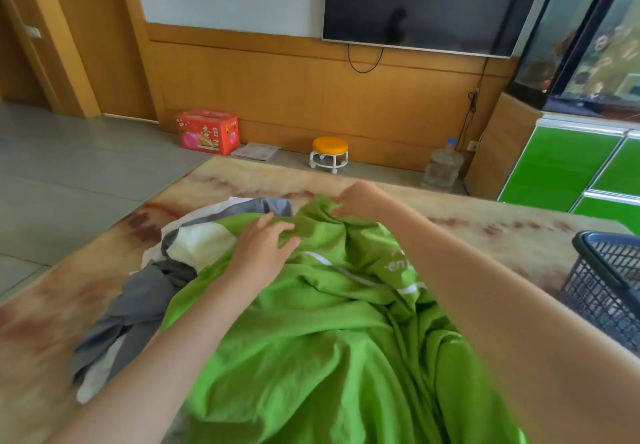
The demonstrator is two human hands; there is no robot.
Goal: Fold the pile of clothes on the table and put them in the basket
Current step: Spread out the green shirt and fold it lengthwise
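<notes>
While the green jacket (329,339) lies crumpled on the table (502,236) over a grey-and-white garment (138,305), we lay our left hand (263,246) flat on it and pinch its far edge with our right hand (356,201). We judge this the spreading step. Next it wants pulling smooth before any fold. The basket (602,291) stands nearby.
</notes>
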